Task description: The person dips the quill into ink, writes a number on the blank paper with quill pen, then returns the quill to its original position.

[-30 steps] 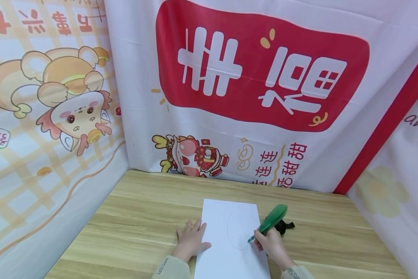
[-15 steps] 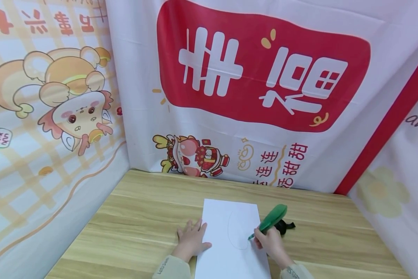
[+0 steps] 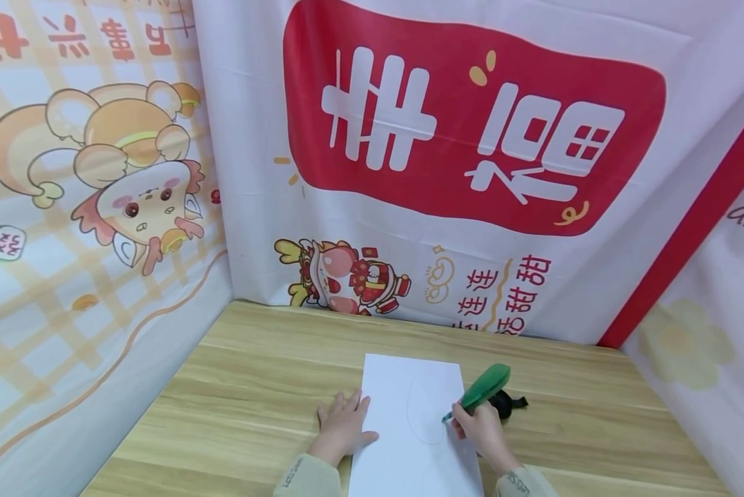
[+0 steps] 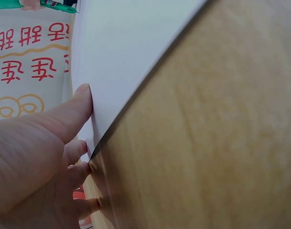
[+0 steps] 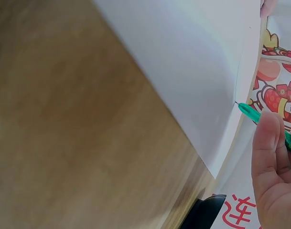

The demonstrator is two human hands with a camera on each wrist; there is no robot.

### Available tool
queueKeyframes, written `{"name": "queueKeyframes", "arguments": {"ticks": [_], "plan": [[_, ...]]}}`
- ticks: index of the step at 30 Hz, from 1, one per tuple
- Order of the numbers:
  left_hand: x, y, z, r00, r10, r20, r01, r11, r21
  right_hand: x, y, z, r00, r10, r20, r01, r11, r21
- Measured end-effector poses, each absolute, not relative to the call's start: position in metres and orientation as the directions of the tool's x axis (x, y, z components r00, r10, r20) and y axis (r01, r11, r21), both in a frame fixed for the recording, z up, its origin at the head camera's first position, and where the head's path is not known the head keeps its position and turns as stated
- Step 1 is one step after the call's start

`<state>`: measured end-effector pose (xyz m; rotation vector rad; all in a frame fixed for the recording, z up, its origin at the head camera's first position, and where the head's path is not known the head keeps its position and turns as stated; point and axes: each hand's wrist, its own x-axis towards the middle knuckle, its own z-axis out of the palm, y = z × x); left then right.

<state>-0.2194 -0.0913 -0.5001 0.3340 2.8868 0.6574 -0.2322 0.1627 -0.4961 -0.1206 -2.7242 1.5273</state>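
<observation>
A white sheet of paper lies on the wooden table, bearing a thin curved line like a U. My right hand pinches a green pen with a broad, leaf-like upper end. In the right wrist view, the tip of the pen meets the paper at the end of the drawn line. At the paper's left edge rests my left hand, its fingers spread and holding nothing. The left wrist view shows its thumb on the sheet and other fingertips at the edge.
Behind the right hand sits a small black object with a short tab, partly hidden. The table backs onto a white printed cloth with a large red panel. Another printed cloth hangs on the left.
The pen tip has moved slightly away from me, up the right side of the curve, and the line follows it. The left hand stays on the paper's edge.
</observation>
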Motion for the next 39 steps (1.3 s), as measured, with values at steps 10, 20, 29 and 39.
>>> {"name": "queueKeyframes", "arguments": {"ticks": [10,20,29,39], "plan": [[-0.220,-0.091,-0.501,-0.962,0.248,-0.111,0.175,0.879,0.444,-0.233,0.161,-0.497,-0.998,0.067,0.022,0.017,0.534,-0.845],[-0.218,-0.091,-0.499,-0.962,0.248,-0.110,0.176,0.880,0.442,-0.234,0.157,-0.497,-0.996,0.077,0.045,0.003,0.533,-0.846],[-0.219,-0.091,-0.501,-0.965,0.242,-0.104,0.174,0.882,0.437,-0.238,0.153,-0.499,-0.996,0.075,0.040,0.006,0.528,-0.849],[-0.219,-0.092,-0.499,-0.965,0.239,-0.107,0.171,0.884,0.435,-0.242,0.150,-0.501,-0.995,0.071,0.071,-0.021,0.545,-0.838]]}}
